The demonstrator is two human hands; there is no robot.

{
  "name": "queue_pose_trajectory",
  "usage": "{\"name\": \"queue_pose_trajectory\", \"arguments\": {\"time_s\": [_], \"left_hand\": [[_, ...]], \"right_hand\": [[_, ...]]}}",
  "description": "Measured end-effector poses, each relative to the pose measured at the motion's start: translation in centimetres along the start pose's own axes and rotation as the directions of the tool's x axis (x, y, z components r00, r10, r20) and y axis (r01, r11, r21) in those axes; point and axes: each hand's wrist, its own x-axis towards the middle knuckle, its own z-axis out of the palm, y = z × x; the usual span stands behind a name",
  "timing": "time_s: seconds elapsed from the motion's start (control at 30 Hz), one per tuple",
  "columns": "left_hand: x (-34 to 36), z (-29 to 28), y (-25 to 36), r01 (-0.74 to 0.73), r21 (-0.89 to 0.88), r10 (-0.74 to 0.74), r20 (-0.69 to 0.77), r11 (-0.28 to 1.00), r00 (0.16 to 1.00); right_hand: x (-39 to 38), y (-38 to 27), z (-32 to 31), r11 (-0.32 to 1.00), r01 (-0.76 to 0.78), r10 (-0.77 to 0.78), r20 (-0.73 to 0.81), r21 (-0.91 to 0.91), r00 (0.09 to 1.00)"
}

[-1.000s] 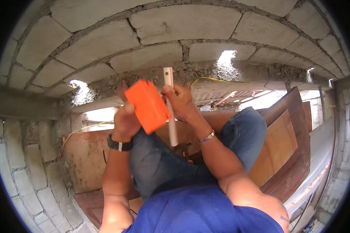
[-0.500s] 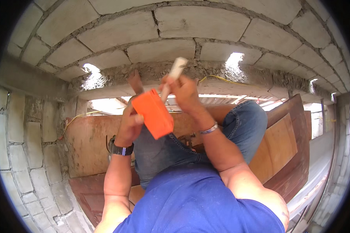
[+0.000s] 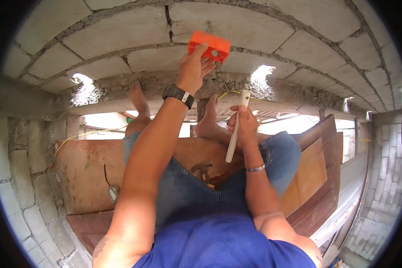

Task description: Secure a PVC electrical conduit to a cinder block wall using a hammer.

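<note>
Left hand (image 3: pixel 193 67): raised at arm's length, fingers closed on one end of an orange box (image 3: pixel 209 45), a small rectangular plastic piece with a round hole in its near face, held against the grey block wall (image 3: pixel 120 31) above the person's feet. A black wristwatch (image 3: pixel 178 95) sits on that wrist. Right hand (image 3: pixel 243 125): lower and to the right of the left, well apart from it, fist clamped around the upper part of a white tube (image 3: pixel 235 129), which stands nearly upright with its top end clear of the fingers and its lower end over the knee. A metal bracelet (image 3: pixel 255 168) circles that wrist. Below both hands: bent legs in blue jeans (image 3: pixel 183 187), a hammer (image 3: pixel 203 169) lying between the thighs, and reddish-brown wooden panels (image 3: pixel 315 178) to the right.
</note>
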Motion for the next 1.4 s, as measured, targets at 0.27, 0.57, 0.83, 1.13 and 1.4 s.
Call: {"name": "queue_pose_trajectory", "arguments": {"time_s": [0.27,0.57,0.83,1.13,1.4], "left_hand": [[7.6,0.1,-1.8,-0.084,-0.154,0.064,-0.129,0.985,0.99],[8.2,0.7,-2.3,-0.171,-0.079,0.164,-0.088,0.982,0.983],[8.3,1.7,-2.0,-0.15,-0.06,0.139,-0.159,0.987,0.978],[7.5,2.1,-1.8,-0.178,-0.064,0.168,-0.136,0.982,0.976],[5.6,-1.4,0.5,-0.291,0.121,0.311,-0.21,0.949,0.927]], "right_hand": [[2.2,3.0,0.8,0.988,-0.141,0.143,0.032,-0.062,0.989],[2.8,4.0,1.0,0.976,-0.201,0.208,0.082,-0.084,0.975],[2.7,3.6,1.2,0.975,-0.207,0.215,0.089,-0.085,0.973],[2.9,2.1,1.3,0.981,-0.174,0.177,0.028,-0.091,0.984],[7.8,-3.3,5.0,0.989,0.107,-0.128,0.237,0.1,0.963]]}}
